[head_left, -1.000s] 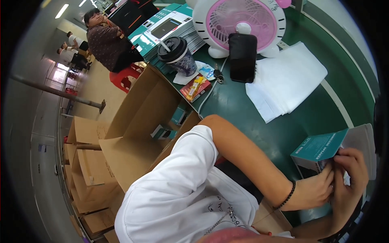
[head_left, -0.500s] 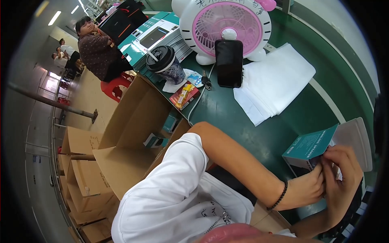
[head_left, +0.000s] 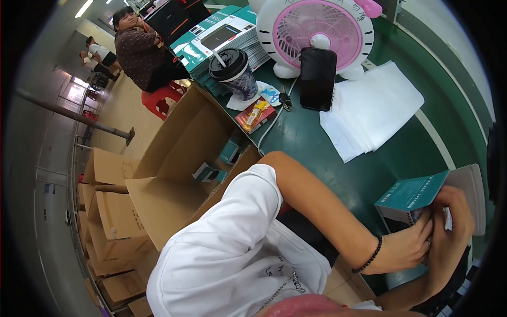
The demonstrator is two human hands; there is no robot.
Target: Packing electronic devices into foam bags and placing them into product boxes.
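Note:
At the right edge of the table stands a small teal-and-black speaker box [head_left: 412, 194], its end facing my hands. My left hand [head_left: 404, 247], with a dark beaded bracelet at the wrist, has its fingers pressed together at that end. Curled over the box's upper corner is my right hand [head_left: 455, 224], its fingertips meeting those of the left. A small whitish piece [head_left: 448, 218] shows beside the right fingers; I cannot make out what it is. The fingers hide most of the box's end. Behind the box is a translucent white tray [head_left: 475, 185].
White sheets [head_left: 375, 111], a black phone [head_left: 318, 79] and a pink-and-white fan [head_left: 338, 26] occupy the far table. To their left are a lidded cup [head_left: 237, 79], keys [head_left: 285, 100] and stacked teal packaging [head_left: 227, 31]. A large open carton [head_left: 163, 195] stands left; a person [head_left: 138, 50] sits beyond.
The whole view has shifted slightly, so the table things appear further right. Both hands stay at the box's end; the left fingers have moved up a little against it.

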